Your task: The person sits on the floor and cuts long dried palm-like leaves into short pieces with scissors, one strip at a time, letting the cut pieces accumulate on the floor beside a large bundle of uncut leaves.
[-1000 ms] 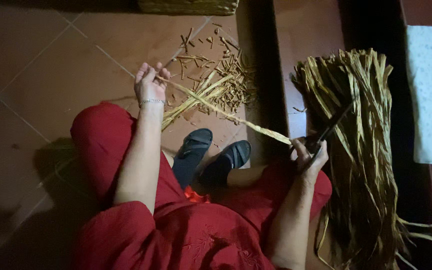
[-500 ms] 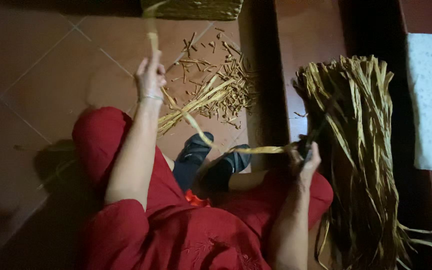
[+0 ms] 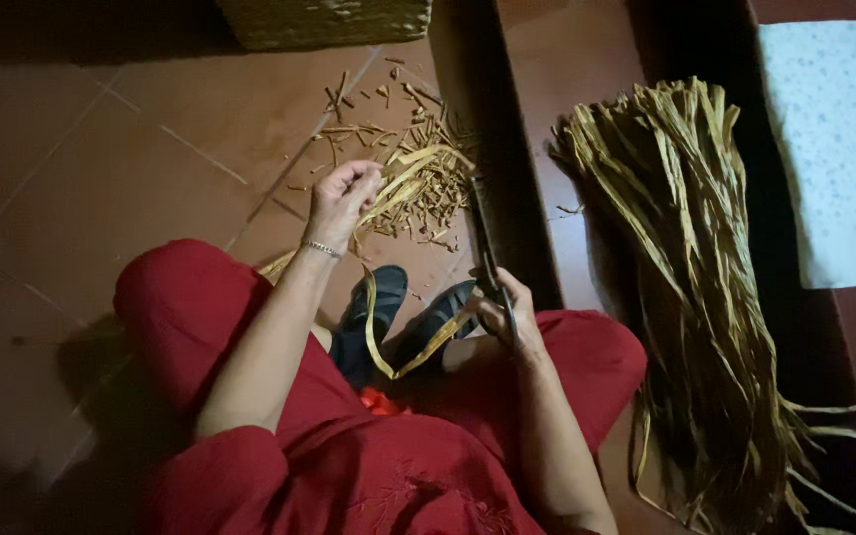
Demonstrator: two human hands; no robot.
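Note:
My left hand point(image 3: 342, 199) is raised over the floor, its fingers closed on the upper end of a long dried leaf strip point(image 3: 380, 342). The strip hangs down in a loop over my dark sandals point(image 3: 388, 317) and rises to my right hand point(image 3: 503, 309). That hand grips a dark knife point(image 3: 481, 238) with the blade pointing away from me, and the strip's other end lies against it. I sit in red clothing point(image 3: 329, 456) with my knees spread.
A heap of short leaf trimmings point(image 3: 418, 168) lies on the tiled floor past my left hand. A thick bundle of long dried strips point(image 3: 695, 287) lies at the right. A woven basket point(image 3: 324, 20) stands at the top. A pale spotted cloth point(image 3: 834, 149) is far right.
The left hand dropped back toward me after reaching up with the strip. The strip, stretched between the hands before, now sags in a loop. The knife swung from the right bundle toward the middle.

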